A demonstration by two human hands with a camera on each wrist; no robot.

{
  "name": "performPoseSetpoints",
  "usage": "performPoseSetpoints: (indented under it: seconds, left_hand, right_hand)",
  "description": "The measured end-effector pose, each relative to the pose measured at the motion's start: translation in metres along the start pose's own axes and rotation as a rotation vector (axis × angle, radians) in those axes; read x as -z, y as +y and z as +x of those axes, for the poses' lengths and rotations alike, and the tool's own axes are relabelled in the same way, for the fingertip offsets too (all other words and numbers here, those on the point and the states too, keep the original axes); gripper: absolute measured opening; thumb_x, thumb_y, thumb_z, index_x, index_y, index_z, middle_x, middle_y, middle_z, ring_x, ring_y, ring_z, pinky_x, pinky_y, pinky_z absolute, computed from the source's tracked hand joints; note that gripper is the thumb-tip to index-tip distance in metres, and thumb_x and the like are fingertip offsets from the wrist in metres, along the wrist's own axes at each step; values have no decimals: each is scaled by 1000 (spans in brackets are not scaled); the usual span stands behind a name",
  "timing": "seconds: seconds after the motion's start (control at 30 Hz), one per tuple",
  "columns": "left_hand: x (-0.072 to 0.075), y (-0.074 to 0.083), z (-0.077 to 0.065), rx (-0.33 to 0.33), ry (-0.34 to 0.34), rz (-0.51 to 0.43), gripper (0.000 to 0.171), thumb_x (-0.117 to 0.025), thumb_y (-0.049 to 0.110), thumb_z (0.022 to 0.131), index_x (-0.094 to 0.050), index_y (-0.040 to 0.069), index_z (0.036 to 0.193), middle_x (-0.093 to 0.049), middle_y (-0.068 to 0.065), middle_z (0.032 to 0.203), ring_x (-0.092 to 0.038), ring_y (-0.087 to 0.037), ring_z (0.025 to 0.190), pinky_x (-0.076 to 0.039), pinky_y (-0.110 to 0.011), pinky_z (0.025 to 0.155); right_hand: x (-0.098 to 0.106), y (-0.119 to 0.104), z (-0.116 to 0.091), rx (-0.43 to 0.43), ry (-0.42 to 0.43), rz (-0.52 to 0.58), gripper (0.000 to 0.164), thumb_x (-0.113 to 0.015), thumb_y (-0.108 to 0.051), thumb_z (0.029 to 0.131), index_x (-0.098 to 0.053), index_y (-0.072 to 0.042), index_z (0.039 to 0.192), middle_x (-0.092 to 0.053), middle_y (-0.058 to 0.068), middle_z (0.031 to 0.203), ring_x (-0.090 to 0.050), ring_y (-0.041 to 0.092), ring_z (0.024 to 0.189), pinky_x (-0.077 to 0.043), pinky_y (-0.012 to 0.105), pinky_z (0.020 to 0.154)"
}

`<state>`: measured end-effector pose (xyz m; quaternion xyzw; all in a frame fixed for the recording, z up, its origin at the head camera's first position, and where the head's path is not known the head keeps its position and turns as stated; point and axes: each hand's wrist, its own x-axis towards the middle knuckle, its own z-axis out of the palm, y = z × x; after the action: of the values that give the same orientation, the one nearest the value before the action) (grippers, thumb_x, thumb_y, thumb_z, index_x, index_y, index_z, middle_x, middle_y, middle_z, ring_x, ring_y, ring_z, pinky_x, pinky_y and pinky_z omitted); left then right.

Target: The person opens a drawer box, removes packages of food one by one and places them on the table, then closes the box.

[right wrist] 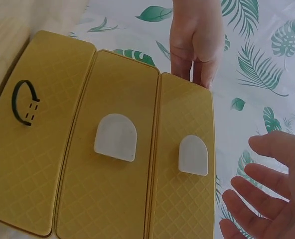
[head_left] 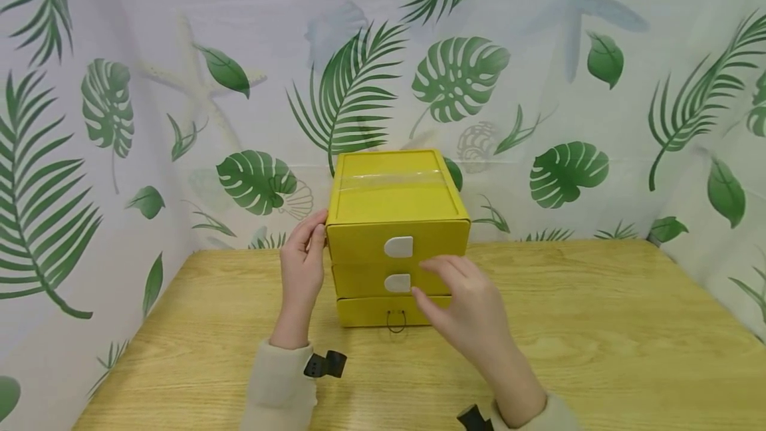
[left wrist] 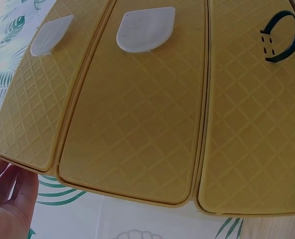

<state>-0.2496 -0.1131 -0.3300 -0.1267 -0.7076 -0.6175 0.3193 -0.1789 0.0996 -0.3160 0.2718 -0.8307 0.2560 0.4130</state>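
A small yellow drawer cabinet point(head_left: 395, 208) of three stacked drawers faces me on the table. White rounded tabs mark the top drawer point(head_left: 359, 241) and the middle drawer point(head_left: 359, 280). On the bottom drawer point(head_left: 359, 312) hangs a dark loop handle point(left wrist: 289, 37). My left hand point(head_left: 303, 261) rests against the cabinet's upper left side, with its fingers along the wall and partly hidden behind it. In front of the right half hovers my right hand point(head_left: 473, 301), thumb and fingers spread, holding nothing. Its fingertips overlap the middle drawer beside the white tab point(head_left: 397, 283).
The wood-grain table point(head_left: 598, 331) extends on both sides of the cabinet. Behind it hangs a white cloth point(head_left: 383, 12) with green leaf prints, which also lines the sides. Clear tape point(head_left: 389, 180) crosses the cabinet top. Black straps point(head_left: 325, 364) sit at my wrists.
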Motion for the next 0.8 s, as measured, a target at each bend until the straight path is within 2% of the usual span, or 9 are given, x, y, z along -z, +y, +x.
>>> performPoseSetpoints:
  seconds: [0.1, 0.33, 0.5, 0.8]
  left_hand:
    - [0, 0, 0, -5, 0, -4, 26, -47, 7, 91, -59, -2, 113, -55, -12, 116, -52, -18, 103, -49, -29, 79]
    - [1, 0, 1, -14, -1, -4, 26, -47, 6, 91, -59, -3, 113, -55, -13, 116, -52, -20, 104, -49, -22, 77]
    - [1, -1, 0, -17, -8, 2, 26, -47, 6, 91, -59, -3, 113, -56, -13, 115, -52, -20, 104, -49, -23, 77]
    - [2, -3, 1, -35, -7, 0, 26, -47, 7, 91, -59, -3, 112, -56, -12, 115, -52, -18, 105, -49, -25, 78]
  right_hand:
    - [-2, -1, 3, -15, 10, 17, 27, -76, -9, 63, -65, -2, 87, -64, 5, 86, -58, 20, 81, -51, 31, 70]
    - [-6, -3, 10, -30, 30, 55, 26, -76, -8, 65, -65, -2, 87, -63, 5, 87, -58, 20, 82, -50, 32, 71]
    - [-8, -3, 12, -27, 31, 61, 26, -76, -8, 64, -65, -2, 87, -63, 5, 86, -57, 20, 81, -50, 31, 70]
    - [-20, 5, 15, 103, 89, 56, 27, -76, -8, 63, -65, 1, 87, -63, 8, 86, -57, 23, 80, -50, 33, 67]
